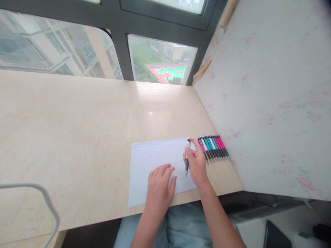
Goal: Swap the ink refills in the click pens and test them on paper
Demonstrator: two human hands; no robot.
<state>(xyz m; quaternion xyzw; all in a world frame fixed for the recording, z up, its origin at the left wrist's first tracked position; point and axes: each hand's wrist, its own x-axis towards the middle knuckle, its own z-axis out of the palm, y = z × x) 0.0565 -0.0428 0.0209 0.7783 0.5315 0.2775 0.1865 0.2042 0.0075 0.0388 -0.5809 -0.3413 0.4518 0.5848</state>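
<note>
A white sheet of paper (152, 162) lies on the beige marble-look table (77, 137) near its front edge. My left hand (160, 187) rests flat on the sheet with its fingers spread. My right hand (196, 163) is closed around a black and white pen (187, 156), held upright with its tip on the paper's right side. Just right of that hand, a row of several pens (213, 147) with purple, green, white and pink barrels lies side by side against the wall.
A pale floral-patterned wall panel (271, 103) bounds the table on the right. Dark-framed windows (124, 44) run along the back. A white curved rail (46, 203) shows at the lower left. My jeans-clad lap is under the table's front edge.
</note>
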